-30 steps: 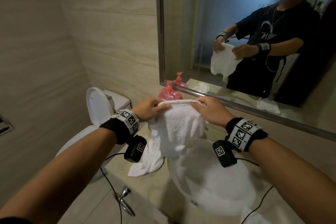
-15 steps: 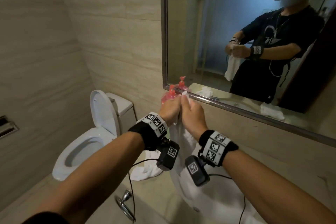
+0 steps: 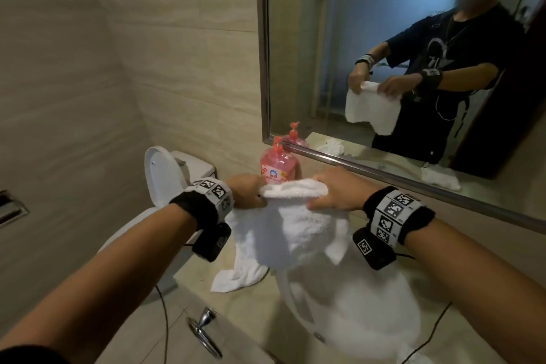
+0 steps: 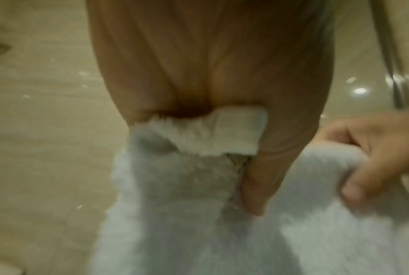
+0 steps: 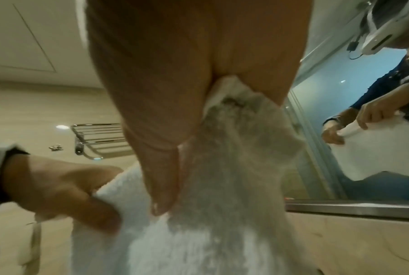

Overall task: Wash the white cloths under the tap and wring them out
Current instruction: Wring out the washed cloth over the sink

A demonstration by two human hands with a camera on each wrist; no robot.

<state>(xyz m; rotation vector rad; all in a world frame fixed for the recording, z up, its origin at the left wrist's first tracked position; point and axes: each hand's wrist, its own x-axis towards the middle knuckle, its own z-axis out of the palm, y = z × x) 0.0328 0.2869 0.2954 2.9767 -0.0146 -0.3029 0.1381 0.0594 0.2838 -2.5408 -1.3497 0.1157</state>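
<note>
I hold one white cloth [image 3: 298, 230] stretched by its top edge above the white basin [image 3: 354, 313]. My left hand [image 3: 246, 190] pinches the cloth's left corner [image 4: 222, 134]; my right hand [image 3: 331, 190] grips its right part [image 5: 234, 167]. The cloth hangs down in front of the basin's far rim. A second white cloth [image 3: 239, 275] lies crumpled on the counter left of the basin. In the mirror a third cloth [image 3: 440, 179] shows on the counter's right side. The tap is hidden from view.
A pink soap pump bottle [image 3: 277, 165] stands at the wall behind my hands. The mirror [image 3: 384, 53] runs along the back. A toilet [image 3: 165, 177] with raised lid sits left of the beige counter [image 3: 236, 313]. A chrome towel ring [image 3: 204, 331] hangs on the counter's front.
Half a second ago my hands were pressed together with the cloth bunched between them. They have since moved apart and the cloth is spread between them again.
</note>
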